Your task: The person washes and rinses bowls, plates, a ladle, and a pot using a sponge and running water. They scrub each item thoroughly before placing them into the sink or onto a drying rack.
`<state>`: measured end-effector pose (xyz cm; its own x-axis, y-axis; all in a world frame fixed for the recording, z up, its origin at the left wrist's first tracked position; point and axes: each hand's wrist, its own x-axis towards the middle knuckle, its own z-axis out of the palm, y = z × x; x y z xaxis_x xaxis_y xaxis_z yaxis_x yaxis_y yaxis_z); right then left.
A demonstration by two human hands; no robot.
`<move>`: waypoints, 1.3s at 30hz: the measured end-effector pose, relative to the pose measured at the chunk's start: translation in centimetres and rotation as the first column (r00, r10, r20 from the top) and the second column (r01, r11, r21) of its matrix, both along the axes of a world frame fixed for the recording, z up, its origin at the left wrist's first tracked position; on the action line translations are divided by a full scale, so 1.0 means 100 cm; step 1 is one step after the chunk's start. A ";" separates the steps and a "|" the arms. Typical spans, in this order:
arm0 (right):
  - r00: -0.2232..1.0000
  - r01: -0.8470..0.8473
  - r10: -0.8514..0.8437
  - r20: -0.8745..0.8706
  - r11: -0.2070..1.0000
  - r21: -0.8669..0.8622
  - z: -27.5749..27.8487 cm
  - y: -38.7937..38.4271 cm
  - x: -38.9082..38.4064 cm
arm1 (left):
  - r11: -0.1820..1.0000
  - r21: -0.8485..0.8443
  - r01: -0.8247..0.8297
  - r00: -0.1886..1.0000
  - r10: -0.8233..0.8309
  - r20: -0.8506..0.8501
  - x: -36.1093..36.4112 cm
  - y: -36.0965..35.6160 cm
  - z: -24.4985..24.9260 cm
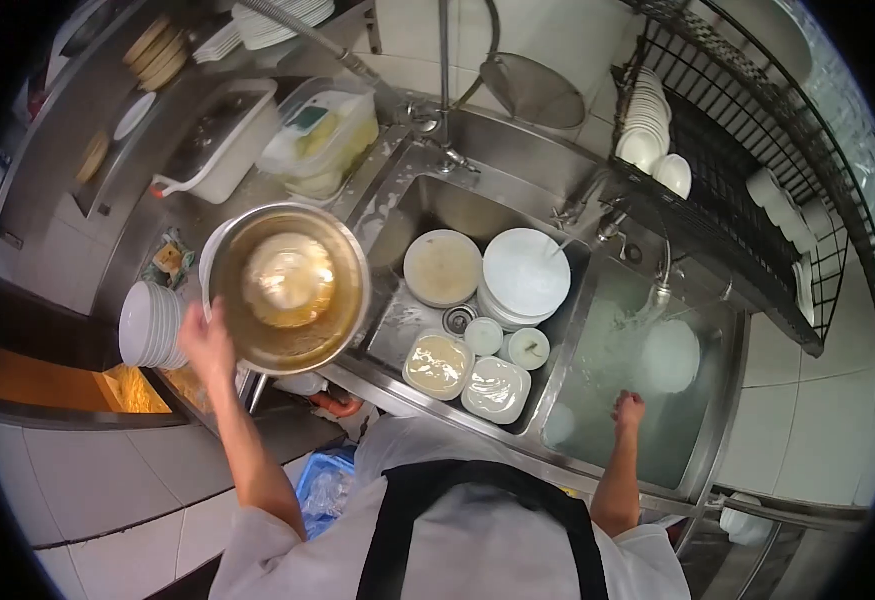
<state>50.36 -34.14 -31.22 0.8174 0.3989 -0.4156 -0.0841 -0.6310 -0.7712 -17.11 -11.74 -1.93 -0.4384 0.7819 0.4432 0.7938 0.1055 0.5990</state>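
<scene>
My left hand is closed at the left rim of a wide metal bowl. Its fingers pinch the edge of a white plate, which shows as a thin strip along the bowl's outer side; the bowl hides the rest. A stack of white plates stands just left of that hand. Over the water-filled right sink, my right hand is curled into a fist, with nothing visible in it. Beyond that hand, a round white dish lies in the cloudy water near the running tap.
The middle sink holds stacked round plates, another round dish, square dishes and small cups. A black rack with bowls hangs at right. Plastic tubs stand behind the bowl. A strainer leans against the wall.
</scene>
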 end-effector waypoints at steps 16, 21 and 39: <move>0.308 -0.098 0.752 -0.583 0.634 0.767 0.178 0.195 -0.121 | 0.723 -0.612 0.321 0.819 -0.537 -0.204 0.296 0.178 -0.073; 0.802 -0.476 0.587 -0.112 0.742 0.472 0.148 0.172 -0.105 | 0.712 -0.637 0.295 0.854 -0.495 -0.159 0.318 0.146 -0.015; 0.281 0.080 0.671 -0.686 0.696 0.714 0.150 0.150 -0.103 | 0.740 -0.559 0.374 0.673 -0.631 -0.385 0.308 0.183 -0.064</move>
